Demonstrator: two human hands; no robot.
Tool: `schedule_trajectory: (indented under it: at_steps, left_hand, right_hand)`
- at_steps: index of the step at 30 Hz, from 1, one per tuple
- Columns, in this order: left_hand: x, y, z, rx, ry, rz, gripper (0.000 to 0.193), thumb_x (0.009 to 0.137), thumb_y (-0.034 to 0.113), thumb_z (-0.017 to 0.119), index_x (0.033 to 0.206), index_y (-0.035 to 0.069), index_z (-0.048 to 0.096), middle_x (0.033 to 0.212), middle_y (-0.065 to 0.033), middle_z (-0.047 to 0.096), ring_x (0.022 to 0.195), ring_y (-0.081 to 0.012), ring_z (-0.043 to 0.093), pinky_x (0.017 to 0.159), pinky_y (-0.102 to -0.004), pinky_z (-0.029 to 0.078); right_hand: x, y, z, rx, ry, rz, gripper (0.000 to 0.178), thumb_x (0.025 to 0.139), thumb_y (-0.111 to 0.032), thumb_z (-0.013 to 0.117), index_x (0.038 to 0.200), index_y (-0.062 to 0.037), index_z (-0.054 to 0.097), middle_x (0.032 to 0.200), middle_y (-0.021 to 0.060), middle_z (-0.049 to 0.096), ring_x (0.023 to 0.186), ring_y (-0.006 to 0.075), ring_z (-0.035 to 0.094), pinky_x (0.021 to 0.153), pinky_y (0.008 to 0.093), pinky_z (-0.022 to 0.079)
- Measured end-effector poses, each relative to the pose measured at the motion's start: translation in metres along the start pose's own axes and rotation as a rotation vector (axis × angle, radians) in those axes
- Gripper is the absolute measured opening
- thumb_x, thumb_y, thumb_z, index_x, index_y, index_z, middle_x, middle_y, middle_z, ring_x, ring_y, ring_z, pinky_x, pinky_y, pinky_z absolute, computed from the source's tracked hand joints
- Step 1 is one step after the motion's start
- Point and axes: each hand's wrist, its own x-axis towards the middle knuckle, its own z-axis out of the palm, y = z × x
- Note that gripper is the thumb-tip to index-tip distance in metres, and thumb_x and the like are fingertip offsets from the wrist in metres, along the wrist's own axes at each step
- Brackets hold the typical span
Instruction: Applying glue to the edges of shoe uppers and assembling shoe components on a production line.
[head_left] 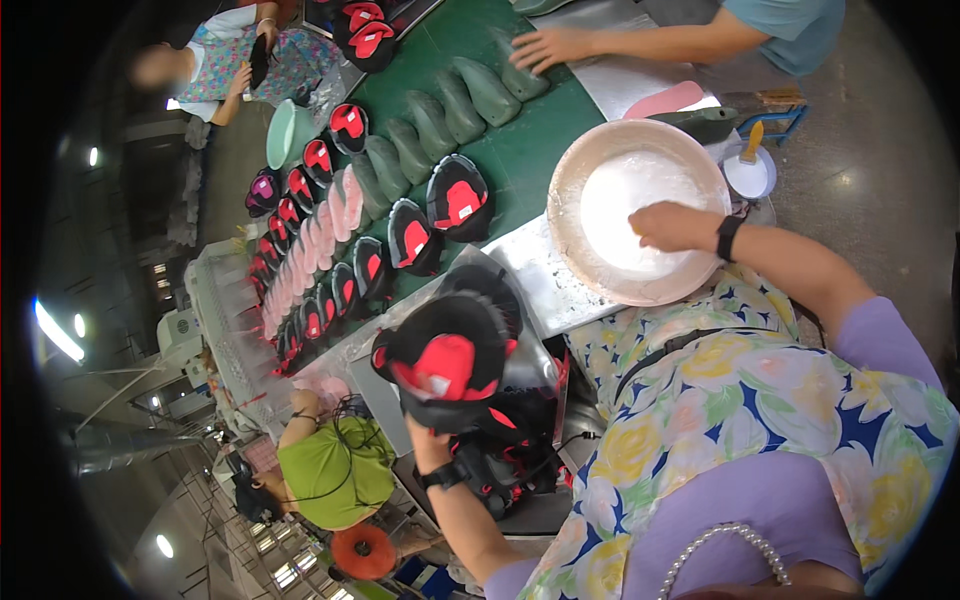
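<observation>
My left hand [430,442] is closed around the underside of a black shoe upper [445,365] with a red lining, raised at the left of my lap. Over the wide, pale pink basin [564,235] in front of me, my right hand [672,227] has its fingers curled together above white liquid [625,190]. A small yellowish bit shows at its fingertips; the rest of what it grips is hidden. Beneath the raised upper, more black and red uppers [510,455] lie piled up.
On a green conveyor belt [560,125] stand rows of black and red uppers [408,237], dark green lasts [485,92] and pink sole-shaped pieces [325,235]. A co-worker's hand [550,48] reaches over the belt. A white tub [752,180] with a yellow-handled brush stands right of the basin.
</observation>
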Motion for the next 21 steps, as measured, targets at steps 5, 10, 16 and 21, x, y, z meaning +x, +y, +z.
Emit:
schedule_trajectory:
  at_steps: [5,10,16,21]
  left_hand:
    - [0.009,0.043,0.056,-0.138,-0.347,-0.101,0.058,0.093,0.024,0.071,0.139,-0.001,0.048,0.127,-0.0101,0.062,0.113,-0.0197,0.058,0.101,-0.0365,0.046]
    - [0.030,0.110,0.121,-0.265,-0.675,-0.069,0.047,0.094,0.023,0.070,0.132,0.000,0.055,0.121,-0.0075,0.065,0.107,-0.0164,0.062,0.095,-0.0345,0.049]
    - [0.043,0.142,0.157,-0.347,-0.729,-0.026,0.040,0.093,0.020,0.071,0.125,-0.001,0.059,0.116,-0.0076,0.068,0.100,-0.0156,0.063,0.092,-0.0325,0.050]
    - [0.019,0.184,0.174,-0.043,-0.472,0.528,0.033,0.094,0.018,0.069,0.119,-0.003,0.062,0.111,-0.0085,0.070,0.099,-0.0158,0.062,0.090,-0.0311,0.048]
  right_hand:
    - [-0.014,-0.016,-0.080,0.213,0.145,0.160,0.020,0.084,-0.018,0.068,0.093,-0.0017,0.062,0.085,0.0198,0.067,0.079,0.0377,0.064,0.072,0.0439,0.049]
    - [-0.015,-0.040,-0.121,0.480,0.379,-0.127,0.025,0.088,-0.023,0.070,0.101,-0.0031,0.062,0.078,0.0133,0.065,0.075,0.0271,0.064,0.073,0.0358,0.049]
    - [-0.032,-0.053,-0.142,0.385,0.421,-0.126,0.029,0.090,-0.030,0.068,0.097,-0.0031,0.061,0.077,0.0134,0.064,0.072,0.0285,0.063,0.067,0.0375,0.048]
    - [-0.052,-0.049,-0.148,0.427,0.514,0.043,0.035,0.085,-0.032,0.069,0.085,0.0013,0.058,0.074,0.0190,0.064,0.070,0.0337,0.064,0.066,0.0399,0.048]
